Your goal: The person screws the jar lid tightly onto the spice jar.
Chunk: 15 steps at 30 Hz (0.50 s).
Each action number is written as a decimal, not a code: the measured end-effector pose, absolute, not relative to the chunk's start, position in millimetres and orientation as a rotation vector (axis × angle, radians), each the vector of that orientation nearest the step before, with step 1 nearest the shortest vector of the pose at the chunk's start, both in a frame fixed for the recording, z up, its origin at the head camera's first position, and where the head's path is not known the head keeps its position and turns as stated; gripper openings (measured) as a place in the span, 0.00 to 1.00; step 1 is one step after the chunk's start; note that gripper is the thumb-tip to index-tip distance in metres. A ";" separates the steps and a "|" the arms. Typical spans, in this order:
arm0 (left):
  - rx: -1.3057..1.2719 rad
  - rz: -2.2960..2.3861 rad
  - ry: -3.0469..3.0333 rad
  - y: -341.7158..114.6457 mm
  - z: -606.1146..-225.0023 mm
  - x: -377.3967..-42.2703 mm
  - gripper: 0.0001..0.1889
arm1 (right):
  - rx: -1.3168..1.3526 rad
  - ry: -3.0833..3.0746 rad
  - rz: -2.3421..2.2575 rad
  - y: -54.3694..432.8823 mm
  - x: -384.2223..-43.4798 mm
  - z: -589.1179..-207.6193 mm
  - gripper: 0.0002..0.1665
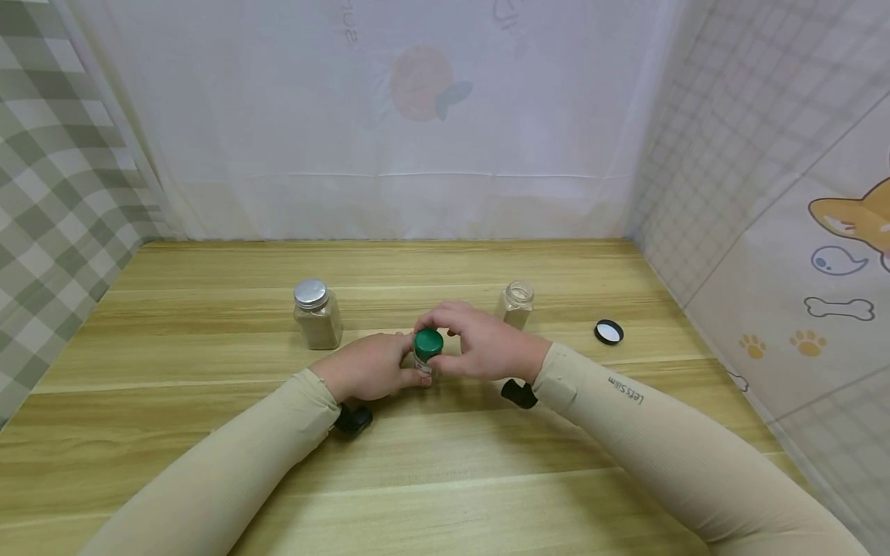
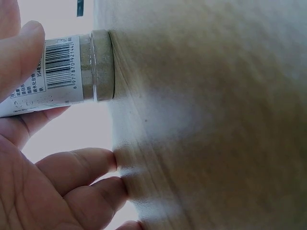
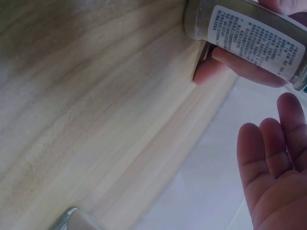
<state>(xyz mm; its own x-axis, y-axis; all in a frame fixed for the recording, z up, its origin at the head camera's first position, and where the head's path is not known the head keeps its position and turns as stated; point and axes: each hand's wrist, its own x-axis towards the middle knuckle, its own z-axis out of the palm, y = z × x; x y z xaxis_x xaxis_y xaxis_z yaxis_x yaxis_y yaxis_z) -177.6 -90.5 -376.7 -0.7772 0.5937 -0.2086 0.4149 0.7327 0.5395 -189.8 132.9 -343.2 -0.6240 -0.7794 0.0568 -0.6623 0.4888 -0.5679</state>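
A small spice bottle [image 2: 62, 67] with a green cap [image 1: 428, 342] stands upright on the table between my hands. It holds greyish-brown powder and bears a white label, with a barcode on one side and dense print [image 3: 256, 38] on another. My left hand [image 1: 371, 367] grips the bottle low on its body, thumb and index finger around it, the other fingers down at the tabletop. From the right, my right hand [image 1: 487, 344] pinches the green cap between thumb and fingers. Its remaining fingers [image 3: 276, 153] extend away from the bottle in the right wrist view.
A square glass jar [image 1: 320, 324] of powder with a silver lid stands to the left. Behind my right hand is a lidless powder jar [image 1: 516, 303]. A black lid [image 1: 609, 333] lies upturned at the right. Fabric walls [image 1: 417, 193] border the wooden table [image 1: 445, 494].
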 end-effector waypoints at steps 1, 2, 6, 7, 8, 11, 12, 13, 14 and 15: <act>0.778 0.675 2.565 -90.6 -376.7 -177.6 0.21 | -1.237 2.526 -0.827 132.9 -189.6 -343.2 0.23; 0.779 0.678 2.563 -90.6 -376.7 -177.7 0.20 | -1.228 2.523 -0.830 133.0 -189.8 -343.3 0.25; 0.779 0.682 2.560 -90.2 -376.6 -178.0 0.16 | -1.248 2.518 -0.842 133.5 -189.8 -343.6 0.32; 0.778 0.681 2.561 -90.1 -376.6 -178.0 0.16 | -1.256 2.516 -0.844 133.7 -189.7 -343.4 0.32; 0.774 0.680 2.560 -90.0 -376.5 -178.1 0.15 | -1.260 2.515 -0.844 133.6 -189.9 -343.2 0.32; 0.764 0.674 2.563 -89.9 -376.4 -177.8 0.16 | -1.277 2.523 -0.831 133.4 -190.1 -343.5 0.28; 0.763 0.673 2.565 -90.0 -376.3 -177.6 0.17 | -1.274 2.524 -0.828 133.2 -190.5 -343.7 0.26; 0.764 0.673 2.568 -90.2 -376.4 -177.6 0.18 | -1.272 2.526 -0.824 132.9 -190.6 -344.0 0.25; 0.766 0.674 2.569 -90.3 -376.5 -177.6 0.19 | -1.266 2.528 -0.820 132.6 -191.0 -344.5 0.24; 0.769 0.674 2.570 -90.4 -376.4 -177.4 0.20 | -1.258 2.528 -0.819 132.4 -191.3 -344.8 0.23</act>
<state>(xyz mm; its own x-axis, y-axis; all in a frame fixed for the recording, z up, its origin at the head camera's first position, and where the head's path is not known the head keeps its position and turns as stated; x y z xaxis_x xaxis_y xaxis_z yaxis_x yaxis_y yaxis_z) -177.4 -90.4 -376.4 -0.7813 0.5877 -0.2101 0.4091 0.7364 0.5388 -191.3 132.4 -344.8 -0.6173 -0.7841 0.0640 -0.6726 0.4838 -0.5599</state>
